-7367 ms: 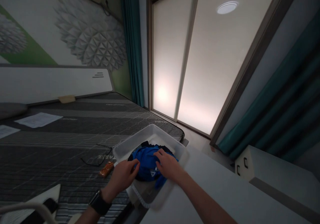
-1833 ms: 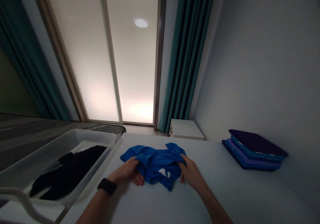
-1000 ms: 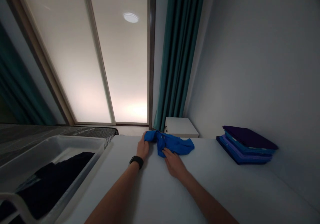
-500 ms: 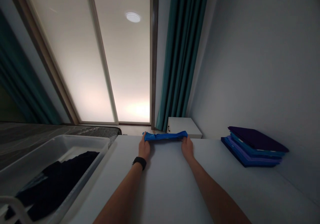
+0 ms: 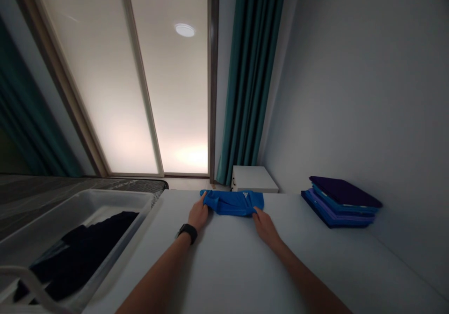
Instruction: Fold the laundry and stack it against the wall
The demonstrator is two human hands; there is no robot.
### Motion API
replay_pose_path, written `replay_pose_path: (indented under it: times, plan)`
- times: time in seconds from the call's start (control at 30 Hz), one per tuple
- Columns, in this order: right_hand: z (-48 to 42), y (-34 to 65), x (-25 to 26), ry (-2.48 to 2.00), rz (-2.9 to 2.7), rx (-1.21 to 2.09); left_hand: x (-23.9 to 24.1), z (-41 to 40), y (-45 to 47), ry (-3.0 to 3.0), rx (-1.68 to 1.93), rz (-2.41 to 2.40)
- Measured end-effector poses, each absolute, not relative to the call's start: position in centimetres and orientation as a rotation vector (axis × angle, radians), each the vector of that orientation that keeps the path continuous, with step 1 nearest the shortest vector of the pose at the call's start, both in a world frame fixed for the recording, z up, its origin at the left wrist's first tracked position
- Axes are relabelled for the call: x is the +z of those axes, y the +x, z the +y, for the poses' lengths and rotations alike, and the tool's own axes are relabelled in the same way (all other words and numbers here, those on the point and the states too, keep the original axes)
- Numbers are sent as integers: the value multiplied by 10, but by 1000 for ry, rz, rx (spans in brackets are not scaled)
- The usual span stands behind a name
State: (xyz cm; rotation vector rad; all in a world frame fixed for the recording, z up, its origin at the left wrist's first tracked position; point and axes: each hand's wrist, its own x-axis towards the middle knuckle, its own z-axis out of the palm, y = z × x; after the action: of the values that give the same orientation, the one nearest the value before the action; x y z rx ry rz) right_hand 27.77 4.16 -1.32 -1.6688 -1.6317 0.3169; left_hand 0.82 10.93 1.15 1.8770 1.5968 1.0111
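1. Head view shows the blue garment [image 5: 231, 203] at the far edge of the white tabletop [image 5: 224, 267], to the right of the plastic bin [image 5: 121, 202]; it forms a short band with some wrinkles.
2. The grip of the left hand [image 5: 199, 215] pinches the garment's end nearest to the bin; the grip of the right hand [image 5: 266, 227] pinches the near corner farthest from the bin.
3. Done, in my judgement: the folded stack [image 5: 340, 206], well to the right of the bin, in neat layers with dark purple on top.
4. Partly done, it seems: the blue garment is compact, but not yet smooth, and apart from the stack.
5. Left, I think: the dark cloth [image 5: 89, 248] inside the bin, loose and rumpled; how many pieces, I cannot tell.
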Motion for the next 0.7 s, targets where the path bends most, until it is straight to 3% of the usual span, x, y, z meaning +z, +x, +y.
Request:
replay_pose_path:
  times: [0.33, 0.7]
  plan:
    - [-33, 273, 5, -1649, -2161, 68, 14, 52, -29, 2381, 635, 1464]
    - [-83, 274, 10, -1573, -2229, -94, 14, -17, -84, 2720, 502, 1476]
